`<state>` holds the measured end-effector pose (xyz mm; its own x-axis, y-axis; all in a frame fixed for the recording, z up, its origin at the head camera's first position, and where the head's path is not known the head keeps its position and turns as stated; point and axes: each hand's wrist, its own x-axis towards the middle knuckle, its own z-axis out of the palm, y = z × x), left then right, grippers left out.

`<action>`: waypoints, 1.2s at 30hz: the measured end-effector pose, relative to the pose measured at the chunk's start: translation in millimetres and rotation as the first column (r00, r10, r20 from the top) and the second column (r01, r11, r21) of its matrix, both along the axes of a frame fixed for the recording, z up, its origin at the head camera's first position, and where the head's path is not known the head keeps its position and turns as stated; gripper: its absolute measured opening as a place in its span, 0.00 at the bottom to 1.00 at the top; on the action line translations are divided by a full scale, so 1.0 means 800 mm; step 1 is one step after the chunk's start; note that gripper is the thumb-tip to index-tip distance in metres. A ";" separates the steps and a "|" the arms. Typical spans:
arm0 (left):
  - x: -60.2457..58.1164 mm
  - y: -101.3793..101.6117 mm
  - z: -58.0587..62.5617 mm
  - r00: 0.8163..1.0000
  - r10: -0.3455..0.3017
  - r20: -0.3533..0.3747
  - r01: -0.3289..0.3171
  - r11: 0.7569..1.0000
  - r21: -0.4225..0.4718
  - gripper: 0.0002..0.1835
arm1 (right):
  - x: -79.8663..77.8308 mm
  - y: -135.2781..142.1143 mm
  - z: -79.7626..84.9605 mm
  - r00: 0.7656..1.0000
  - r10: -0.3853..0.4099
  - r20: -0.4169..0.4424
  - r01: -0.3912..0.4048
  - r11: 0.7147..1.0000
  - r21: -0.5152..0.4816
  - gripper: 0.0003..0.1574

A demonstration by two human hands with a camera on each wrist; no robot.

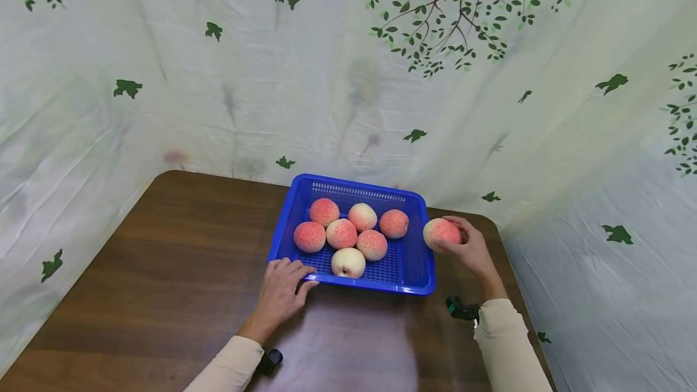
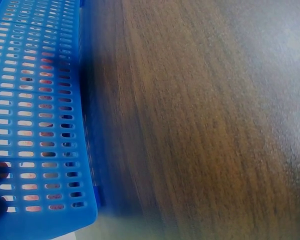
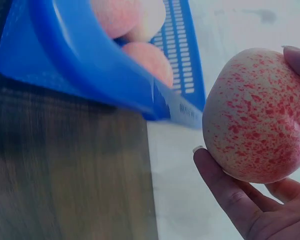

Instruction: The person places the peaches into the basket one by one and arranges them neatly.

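A blue plastic basket (image 1: pixel 418 283) holds several red-speckled peaches (image 1: pixel 341 234) and one paler peach (image 1: pixel 348 263) near its front wall. My left hand (image 1: pixel 283 288) grips the rim at the basket's front left corner, fingers over the edge and thumb on the outer side. In the left wrist view, the slotted basket wall (image 2: pixel 37 222) fills the left side, with dark fingertips at the edge. Just outside the basket's right rim, my right hand (image 1: pixel 471 250) holds another peach (image 1: pixel 440 233). The right wrist view shows that peach (image 3: pixel 260 117) between thumb and fingers, raised beside the rim.
The brown wooden table (image 1: pixel 179 283) carries the basket close to its back edge. Behind and to both sides hangs a pale cloth (image 1: pixel 327 89) printed with green leaves and branches. Small dark devices (image 1: pixel 461 308) are strapped at both wrists.
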<state>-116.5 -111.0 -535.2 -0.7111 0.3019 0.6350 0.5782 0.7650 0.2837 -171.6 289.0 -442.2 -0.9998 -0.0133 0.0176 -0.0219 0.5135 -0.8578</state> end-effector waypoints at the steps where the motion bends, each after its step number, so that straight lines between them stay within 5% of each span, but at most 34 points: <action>1: 0.000 0.000 0.000 1.000 0.000 0.001 0.000 1.000 0.000 0.10 | 0.001 -0.003 0.001 1.000 0.013 -0.003 -0.013 1.000 -0.005 0.39; 16: 0.001 -0.003 0.000 1.000 0.008 0.017 -0.008 1.000 0.005 0.09 | 0.007 -0.042 -0.006 0.993 0.108 0.042 -0.106 0.993 -0.052 0.39; 24: 0.000 -0.003 0.000 1.000 0.002 0.007 -0.002 1.000 0.010 0.09 | 0.005 -0.064 -0.015 0.975 0.218 0.054 -0.219 0.975 0.031 0.38; 36: 0.001 -0.001 0.001 1.000 -0.001 0.026 0.001 1.000 -0.009 0.10 | -0.003 -0.088 -0.034 0.918 0.377 0.123 -0.395 0.896 0.204 0.37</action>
<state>-115.8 -111.8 -534.5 -0.7267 0.3079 0.6140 0.5715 0.7669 0.2918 -173.9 218.6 -469.6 -0.9132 -0.3930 -0.1081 -0.1947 0.6536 -0.7314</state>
